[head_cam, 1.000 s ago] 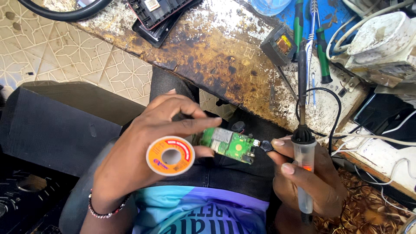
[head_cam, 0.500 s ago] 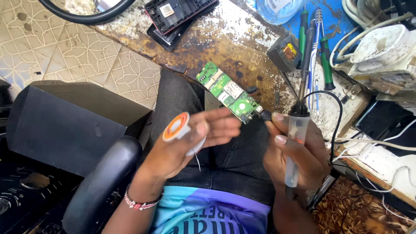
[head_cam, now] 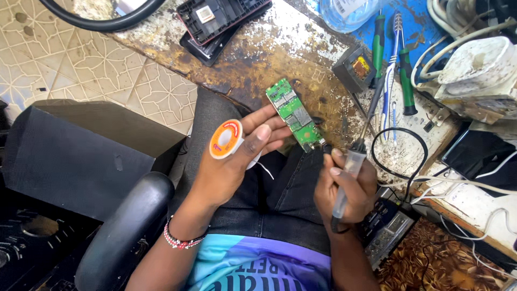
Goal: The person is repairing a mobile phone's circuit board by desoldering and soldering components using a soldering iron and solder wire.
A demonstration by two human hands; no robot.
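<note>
While I sat at the bench with my lap under its edge, the setup read as follows.

Left hand (head_cam: pixel 237 156): I held it palm-up over my thigh, fingers stretched forward and only loosely together.
Solder wick spool (head_cam: pixel 225 139): small, round, orange-rimmed with a white centre; I had it pinned by my left thumb against the side of the hand. A thin pale strand hung from it across my jeans.
Circuit board (head_cam: pixel 294 114): long, green, set at a slant; its near part rested on my left fingertips, its far end reached out over the bench top (head_cam: pixel 269 48).
Right hand (head_cam: pixel 344 188): I had it curled in a fist around the handle, all fingers wrapped tight, thumb laid along the barrel.
Soldering iron (head_cam: pixel 353 161): clear handle, upright in my right grip, tip pointing away from me, just beside the board's near end. I could not tell whether the tip touched the board.
Iron cord (head_cam: pixel 401 156): black, looped on the bench just right of the iron.
Screwdrivers (head_cam: pixel 406 81): green-handled, lying on the bench beyond the iron, well apart from the board.
Dark casing (head_cam: pixel 215 21): at the bench's far-left edge.
</note>
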